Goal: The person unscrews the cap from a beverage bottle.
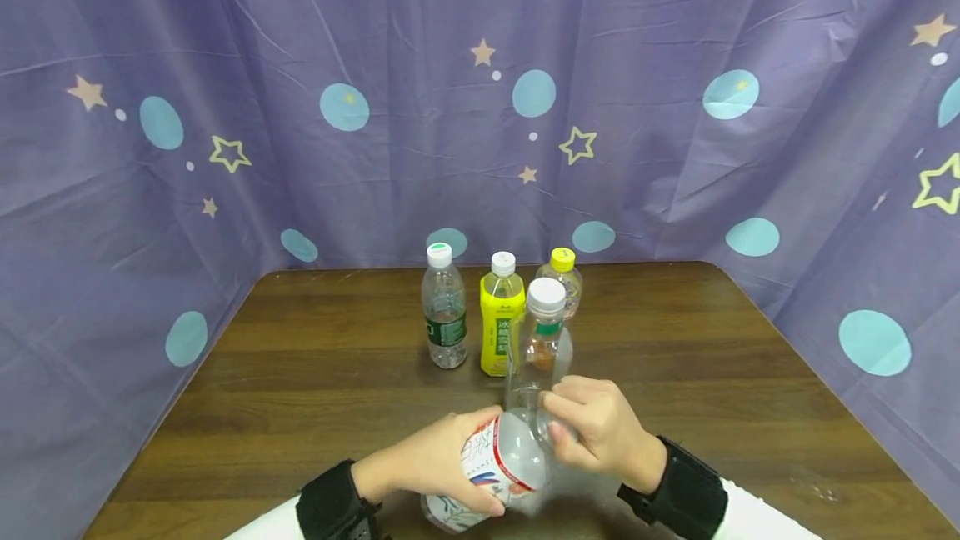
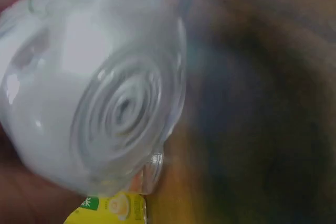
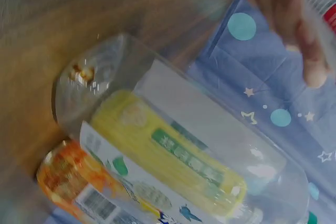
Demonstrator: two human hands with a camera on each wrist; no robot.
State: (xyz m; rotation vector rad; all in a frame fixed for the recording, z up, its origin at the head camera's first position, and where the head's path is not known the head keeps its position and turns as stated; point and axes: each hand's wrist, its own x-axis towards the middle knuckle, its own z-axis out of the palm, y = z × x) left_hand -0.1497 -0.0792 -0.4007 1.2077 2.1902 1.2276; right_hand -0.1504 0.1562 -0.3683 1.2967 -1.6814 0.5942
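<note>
My left hand [image 1: 450, 457] grips a large clear plastic bottle [image 1: 522, 444], tilted with its far end toward the right. A white label with a red band [image 1: 487, 461] wraps its body. The ringed base [image 2: 126, 108] fills much of the left wrist view. My right hand [image 1: 592, 423] has its fingers curled at the far end of this bottle, hiding its neck. In the right wrist view, the fingers [image 3: 286, 14] overlap its ridged clear surface. Right behind my hands stands another clear bottle with a white cap [image 1: 546, 296]; its printed label [image 3: 152, 195] shows in the right wrist view.
At the back of the wooden table [image 1: 330, 340] stand a clear bottle with a green label [image 1: 446, 329], a yellow-labelled bottle [image 1: 502, 307] and a yellow-capped bottle [image 1: 572, 282]. A purple curtain [image 1: 420, 165] with stars hangs behind and at both sides.
</note>
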